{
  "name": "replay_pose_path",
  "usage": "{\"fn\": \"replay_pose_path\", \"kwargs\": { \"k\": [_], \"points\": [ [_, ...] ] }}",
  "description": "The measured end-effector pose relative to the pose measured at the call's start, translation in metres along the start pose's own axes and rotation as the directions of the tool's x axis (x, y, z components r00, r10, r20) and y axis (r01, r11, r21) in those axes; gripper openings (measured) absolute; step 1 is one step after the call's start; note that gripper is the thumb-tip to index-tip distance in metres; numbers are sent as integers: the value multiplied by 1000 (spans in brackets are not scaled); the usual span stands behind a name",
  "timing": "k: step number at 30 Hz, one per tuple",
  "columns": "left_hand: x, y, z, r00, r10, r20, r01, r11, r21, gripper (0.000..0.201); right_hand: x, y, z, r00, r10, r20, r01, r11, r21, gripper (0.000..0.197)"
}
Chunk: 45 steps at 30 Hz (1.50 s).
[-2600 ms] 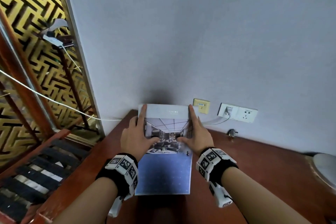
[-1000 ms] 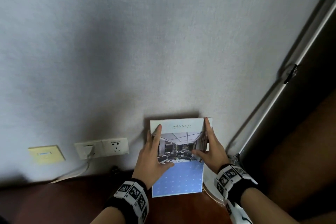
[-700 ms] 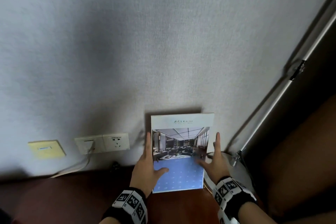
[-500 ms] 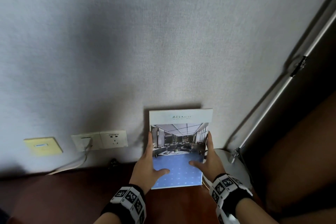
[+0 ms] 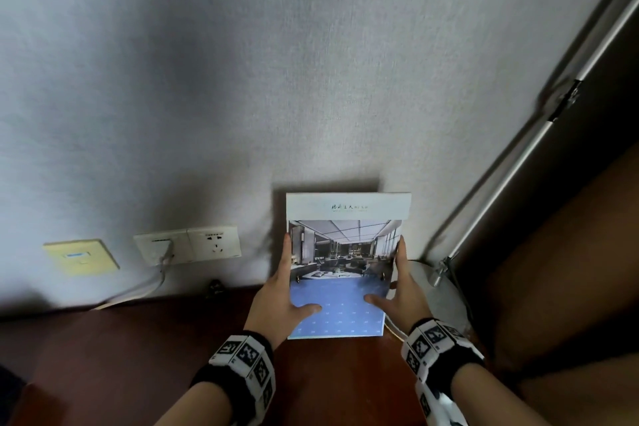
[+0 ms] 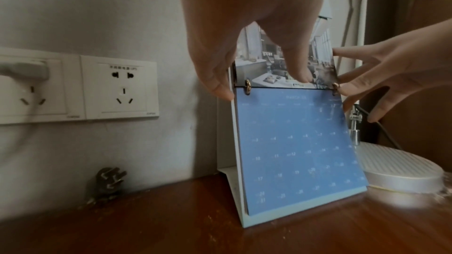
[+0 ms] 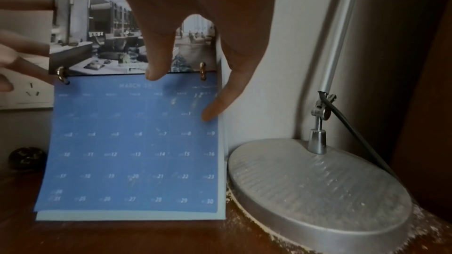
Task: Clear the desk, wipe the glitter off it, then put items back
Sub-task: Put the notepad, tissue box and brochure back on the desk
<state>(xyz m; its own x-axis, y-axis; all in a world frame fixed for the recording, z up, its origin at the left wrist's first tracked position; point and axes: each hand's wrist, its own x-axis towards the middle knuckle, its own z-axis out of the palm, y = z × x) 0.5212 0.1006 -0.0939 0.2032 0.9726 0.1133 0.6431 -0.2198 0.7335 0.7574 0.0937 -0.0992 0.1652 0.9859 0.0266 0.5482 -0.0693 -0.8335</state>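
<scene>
one desk calendar (image 5: 342, 273) stands on the brown wooden bench (image 5: 138, 356) at its back edge, its white backing against the grey wall (image 5: 311, 62) and just beside the one lamp base (image 7: 318, 190) at the back right corner; whether the two touch cannot be told. two gold rings (image 6: 247, 86) join the upper photo page, an interior scene, to one blue month sheet below. the sheet is headed "march", the figures after it too faint to read, with day numbers running up to 31; the weekday row and the small dark title on the white top strip are too blurred to make out.

the left hand (image 5: 276, 301) lies along the calendar's left side, fingers nearly straight up the edge and the thumb laid across the blue sheet, a light steadying hold and not a fist. the right hand (image 5: 403, 297) mirrors it on the right side, fingers extended along the edge and thumb on the sheet. two banded wrist cuffs with black and white square markers show in the head view; both forearms are cut off by the bottom of that view.

the lamp base is one round ribbed disc with a metal stem (image 7: 337, 36) rising out of view, and pale specks lie around its rim on the bench. on the wall to the left sit two white sockets (image 6: 119, 88), one with a plug and cord in it, their small print unreadable, and one yellow plate (image 5: 81, 257). one small dark object (image 6: 107, 181) sits at the back edge below the sockets, too dim to identify.
</scene>
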Motion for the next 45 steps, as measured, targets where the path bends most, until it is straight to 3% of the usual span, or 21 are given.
{"fn": "replay_pose_path", "kwargs": {
  "k": [7, 10, 12, 16, 19, 23, 28, 32, 35, 38, 41, 45],
  "points": [
    [-2, 3, 2, 1000, -10, -2, 10, 1000, -24, 127, -7, -5, 0, 1000, -8, 6, 8, 999, -37, 116],
    [0, 3, -1, 999, -12, 30, 12, 1000, 16, 126, -10, -16, -6, 1000, 11, -1, -11, 985, -170, 115],
    [2, 4, -7, 999, -34, 42, 30, 995, 94, 122, -11, -27, -13, 997, 77, -1, -73, 945, -318, 101],
    [0, 15, -22, 997, -47, -59, 62, 956, 285, 96, -13, -52, -26, 990, 129, -62, -138, 754, -642, 43],
    [-8, 26, -38, 991, -30, -130, 76, 929, 362, 79, -19, -75, -27, 990, 116, -84, -143, 746, -651, 35],
    [-27, 27, -67, 981, -27, -190, 82, 955, 286, 69, -31, -108, -14, 998, 6, -64, -47, 744, -667, 27],
    [-66, 2, -121, 965, -25, -261, 102, 953, 286, 64, -58, -154, 39, 992, -87, 88, 124, 734, -668, 28],
    [-109, -51, -180, 959, -71, -275, 146, 953, 264, 65, -79, -189, 108, 955, -116, 274, 267, 741, -617, 25],
    [-150, -105, -227, 937, -191, -294, 281, 911, 303, 72, -97, -218, 167, 881, -81, 465, 360, 752, -551, 40],
    [-193, -156, -272, 906, -305, -295, 405, 826, 391, 81, -120, -247, 227, 788, -78, 611, 477, 705, -525, 62],
    [-225, -206, -312, 891, -349, -290, 448, 778, 440, 89, -141, -275, 285, 733, -108, 671, 539, 694, -477, 74],
    [-244, -254, -352, 885, -348, -309, 461, 748, 478, 96, -158, -299, 346, 717, -141, 683, 551, 714, -432, 85]
  ]
}}
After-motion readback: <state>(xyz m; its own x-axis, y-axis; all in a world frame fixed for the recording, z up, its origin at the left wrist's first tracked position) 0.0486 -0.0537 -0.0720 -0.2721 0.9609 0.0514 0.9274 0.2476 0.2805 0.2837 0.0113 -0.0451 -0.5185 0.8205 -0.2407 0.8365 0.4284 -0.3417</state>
